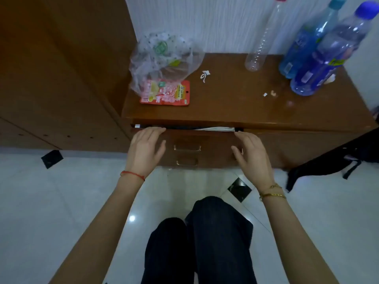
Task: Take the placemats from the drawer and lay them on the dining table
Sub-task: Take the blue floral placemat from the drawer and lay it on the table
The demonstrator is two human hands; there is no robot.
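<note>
- The top drawer (pixel 184 138) stood only a crack open, so its inside was mostly hidden; a dark strip and a pale, whitish folded edge (pixel 215 129) showed in the gap, too little to tell whether these were the placemats.
- The left hand (pixel 146 149) lay with straight fingers on the drawer's upper left edge, gripping nothing.
- The right hand (pixel 251 154) hovered with fingers relaxed and spread by the drawer's right end; whether it touched was unclear.
- On the wooden cabinet top (pixel 235 107) a clear plastic bag (pixel 162 60) held blurred items, with a red snack packet (pixel 166 93) partly under it.
- Three plastic bottles (pixel 320 60) were cut off at the frame's top.
</note>
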